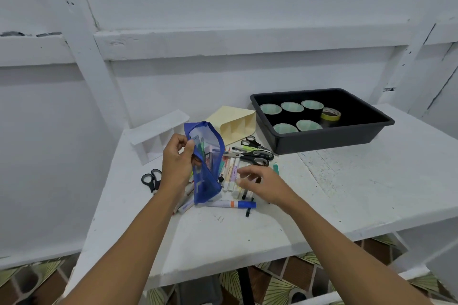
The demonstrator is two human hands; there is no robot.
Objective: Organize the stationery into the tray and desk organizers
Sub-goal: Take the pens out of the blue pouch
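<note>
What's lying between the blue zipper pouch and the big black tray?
In the head view, two pairs of black-handled scissors and some pens lie on the white table between the blue mesh pouch and the black plastic tray.

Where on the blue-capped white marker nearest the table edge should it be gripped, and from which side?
I'd pinch the marker mid-barrel, by the orange band, from above with the right hand, since the left hand holds the blue pouch. It lies flat, left to right, with bare table on its near side for a thumb; other pens crowd the far side.
</note>
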